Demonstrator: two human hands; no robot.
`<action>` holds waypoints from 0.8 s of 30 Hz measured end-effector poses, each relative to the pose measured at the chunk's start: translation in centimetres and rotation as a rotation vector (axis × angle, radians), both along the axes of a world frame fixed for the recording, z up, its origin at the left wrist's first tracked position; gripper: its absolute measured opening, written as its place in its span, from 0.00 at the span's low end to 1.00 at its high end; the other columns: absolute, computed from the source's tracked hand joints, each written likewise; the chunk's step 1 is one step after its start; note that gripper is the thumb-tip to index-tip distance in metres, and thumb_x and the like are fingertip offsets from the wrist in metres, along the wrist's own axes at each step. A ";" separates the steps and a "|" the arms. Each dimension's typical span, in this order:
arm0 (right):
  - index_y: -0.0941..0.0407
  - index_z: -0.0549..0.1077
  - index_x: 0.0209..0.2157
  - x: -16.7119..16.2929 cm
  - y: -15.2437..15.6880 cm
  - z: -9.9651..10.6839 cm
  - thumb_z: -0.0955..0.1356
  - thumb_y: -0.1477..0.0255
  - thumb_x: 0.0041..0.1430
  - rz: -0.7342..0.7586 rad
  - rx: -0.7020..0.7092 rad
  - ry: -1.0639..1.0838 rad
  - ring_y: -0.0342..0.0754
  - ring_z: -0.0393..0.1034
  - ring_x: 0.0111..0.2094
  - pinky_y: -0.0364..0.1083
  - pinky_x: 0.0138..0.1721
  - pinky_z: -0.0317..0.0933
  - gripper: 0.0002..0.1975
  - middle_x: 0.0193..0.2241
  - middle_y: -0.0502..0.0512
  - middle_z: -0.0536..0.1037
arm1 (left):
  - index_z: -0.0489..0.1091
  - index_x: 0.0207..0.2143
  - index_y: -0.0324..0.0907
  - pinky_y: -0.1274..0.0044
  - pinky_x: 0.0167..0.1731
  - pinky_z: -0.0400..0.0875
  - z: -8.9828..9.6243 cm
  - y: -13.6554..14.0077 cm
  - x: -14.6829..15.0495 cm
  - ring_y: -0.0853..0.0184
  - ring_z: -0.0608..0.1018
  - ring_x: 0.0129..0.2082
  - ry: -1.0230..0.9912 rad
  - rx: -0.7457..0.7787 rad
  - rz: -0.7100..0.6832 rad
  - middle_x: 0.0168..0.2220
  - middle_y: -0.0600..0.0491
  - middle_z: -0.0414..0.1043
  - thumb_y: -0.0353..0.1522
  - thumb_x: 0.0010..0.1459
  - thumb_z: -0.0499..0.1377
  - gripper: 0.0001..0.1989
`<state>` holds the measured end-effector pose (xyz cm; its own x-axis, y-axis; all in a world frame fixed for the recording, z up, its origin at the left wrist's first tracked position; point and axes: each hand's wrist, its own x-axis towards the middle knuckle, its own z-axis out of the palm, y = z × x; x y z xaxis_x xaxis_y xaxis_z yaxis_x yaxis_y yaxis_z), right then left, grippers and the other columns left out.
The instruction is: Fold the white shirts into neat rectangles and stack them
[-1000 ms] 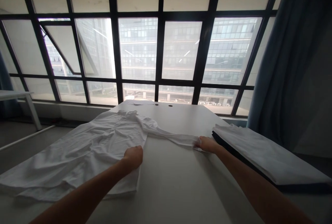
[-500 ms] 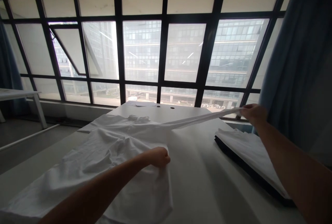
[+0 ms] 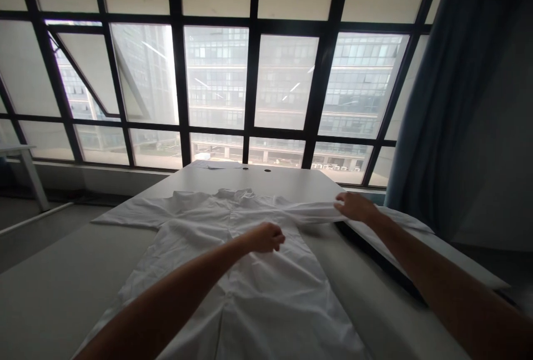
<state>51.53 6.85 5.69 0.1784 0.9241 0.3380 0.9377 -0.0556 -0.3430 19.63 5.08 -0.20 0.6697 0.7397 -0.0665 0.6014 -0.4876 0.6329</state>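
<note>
Now that the white shirt (image 3: pixel 245 282) has shifted to the middle of the table (image 3: pixel 291 180), both sleeves (image 3: pixel 314 211) out and the cloth better spread, I see the left hand (image 3: pixel 265 238) over its front, the right hand (image 3: pixel 356 205) at one sleeve's end, fingers loosely bent, whether pinching I cannot tell.

We saw a plain white shirt (image 3: pixel 287 288) on a white table (image 3: pixel 295 179), and white cloth (image 3: pixel 462 260) over dark cloth (image 3: pixel 381 264) near its right edge.
</note>
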 end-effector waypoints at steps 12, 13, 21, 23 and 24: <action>0.57 0.55 0.67 -15.0 -2.6 -12.9 0.54 0.53 0.67 0.475 -0.332 -0.158 0.55 0.40 0.70 0.55 0.67 0.36 0.34 0.69 0.59 0.48 | 0.56 0.66 0.39 0.61 0.60 0.54 -5.7 3.5 -17.1 0.50 0.55 0.67 0.483 0.294 0.565 0.69 0.40 0.48 0.53 0.64 0.43 0.37; 0.57 0.53 0.68 -14.7 -2.8 -13.0 0.53 0.52 0.68 0.461 -0.345 -0.174 0.54 0.38 0.70 0.56 0.67 0.35 0.35 0.70 0.59 0.46 | 0.52 0.67 0.38 0.58 0.61 0.51 -6.2 3.4 -17.0 0.49 0.51 0.68 0.486 0.283 0.565 0.70 0.40 0.44 0.53 0.64 0.41 0.38; 0.57 0.51 0.69 -9.0 -3.1 -13.5 0.53 0.53 0.68 0.395 -0.368 -0.223 0.53 0.39 0.70 0.53 0.67 0.36 0.34 0.70 0.57 0.46 | 0.45 0.70 0.39 0.48 0.62 0.38 -7.1 4.4 -12.3 0.48 0.41 0.70 0.463 0.260 0.456 0.71 0.43 0.35 0.57 0.62 0.37 0.43; 0.59 0.53 0.68 -8.2 -2.7 -13.2 0.53 0.56 0.69 0.357 -0.355 -0.306 0.54 0.43 0.69 0.53 0.66 0.39 0.32 0.69 0.59 0.50 | 0.45 0.70 0.40 0.49 0.62 0.37 -7.1 5.2 -11.2 0.49 0.41 0.70 0.456 0.266 0.454 0.71 0.44 0.35 0.57 0.61 0.37 0.43; 0.60 0.55 0.67 -8.2 -2.5 -12.9 0.53 0.58 0.69 0.314 -0.332 -0.369 0.55 0.46 0.68 0.54 0.66 0.41 0.31 0.68 0.62 0.53 | 0.45 0.70 0.41 0.49 0.63 0.37 -7.0 5.6 -10.7 0.49 0.41 0.70 0.455 0.265 0.461 0.71 0.45 0.34 0.57 0.61 0.37 0.42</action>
